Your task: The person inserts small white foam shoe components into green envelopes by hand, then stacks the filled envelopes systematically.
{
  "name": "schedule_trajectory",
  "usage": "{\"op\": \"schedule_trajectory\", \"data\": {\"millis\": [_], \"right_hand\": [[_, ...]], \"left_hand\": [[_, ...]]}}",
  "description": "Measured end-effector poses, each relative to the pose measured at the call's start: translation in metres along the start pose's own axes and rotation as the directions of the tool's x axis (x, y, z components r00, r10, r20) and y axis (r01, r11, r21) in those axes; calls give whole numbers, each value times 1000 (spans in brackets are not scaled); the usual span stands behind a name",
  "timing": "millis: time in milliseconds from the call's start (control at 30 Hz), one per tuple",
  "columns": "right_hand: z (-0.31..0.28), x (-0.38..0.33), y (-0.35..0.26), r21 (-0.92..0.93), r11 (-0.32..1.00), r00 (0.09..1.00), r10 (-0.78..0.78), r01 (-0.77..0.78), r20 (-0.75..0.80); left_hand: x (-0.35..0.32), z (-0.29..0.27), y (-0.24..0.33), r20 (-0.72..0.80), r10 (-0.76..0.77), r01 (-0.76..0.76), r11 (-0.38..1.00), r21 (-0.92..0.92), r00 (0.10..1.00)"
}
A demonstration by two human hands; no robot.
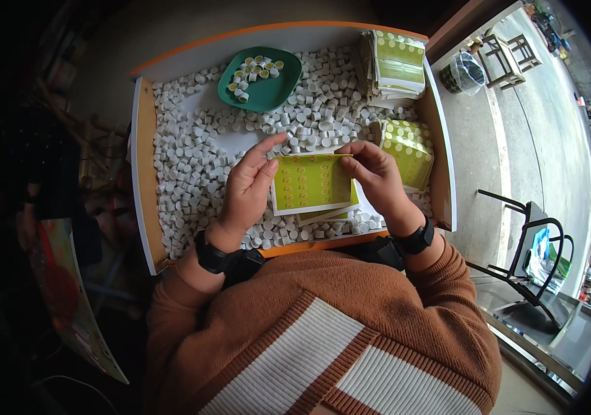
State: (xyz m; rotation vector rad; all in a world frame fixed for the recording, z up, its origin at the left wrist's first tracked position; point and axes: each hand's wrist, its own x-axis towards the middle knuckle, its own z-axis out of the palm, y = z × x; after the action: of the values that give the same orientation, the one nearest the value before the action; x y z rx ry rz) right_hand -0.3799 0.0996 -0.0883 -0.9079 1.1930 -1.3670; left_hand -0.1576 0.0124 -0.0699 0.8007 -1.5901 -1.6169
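A green printed card (312, 183) with a pale border and rows of small marks is held up in front of me. My right hand (380, 178) pinches its upper right corner between thumb and fingers. At the left edge, my left hand (247, 185) grips the card with the thumb at its upper corner, the index finger stretched out past it. Another green card (351, 200) shows partly beneath, mostly hidden. Around both hands lie many small white round caps (191, 159), loose in a shallow tray-like box.
The box has an orange-edged rim (274, 25). At its far side sits a dark green dish (274, 93) with several yellow-faced caps (257, 68). Two stacks of green cards, a far one (399, 66) and a near one (409, 149), stand along the right wall. A black chair (530, 249) is farther right.
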Motion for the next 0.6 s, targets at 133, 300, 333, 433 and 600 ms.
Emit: {"op": "schedule_trajectory", "data": {"millis": [133, 300, 333, 433, 600], "right_hand": [[-2, -2, -2, -66, 997, 999, -50, 49, -17], [-11, -1, -1, -537, 843, 991, -95, 31, -92], [-11, -1, 0, -536, 843, 992, -93, 31, -89], [9, 2, -7, -845, 454, 894, -444, 284, 62], [39, 10, 18, -677, 648, 934, -299, 349, 195]], "left_hand": [[0, 2, -15, 27, -66, 66, 998, 0, 997], [5, 5, -24, 119, -165, 134, 963, 233, 979], [6, 6, -29, 116, -166, 136, 963, 233, 979], [6, 9, -47, 47, -169, 138, 914, 382, 985], [12, 14, -38, 73, 91, -116, 789, 603, 993]]}}
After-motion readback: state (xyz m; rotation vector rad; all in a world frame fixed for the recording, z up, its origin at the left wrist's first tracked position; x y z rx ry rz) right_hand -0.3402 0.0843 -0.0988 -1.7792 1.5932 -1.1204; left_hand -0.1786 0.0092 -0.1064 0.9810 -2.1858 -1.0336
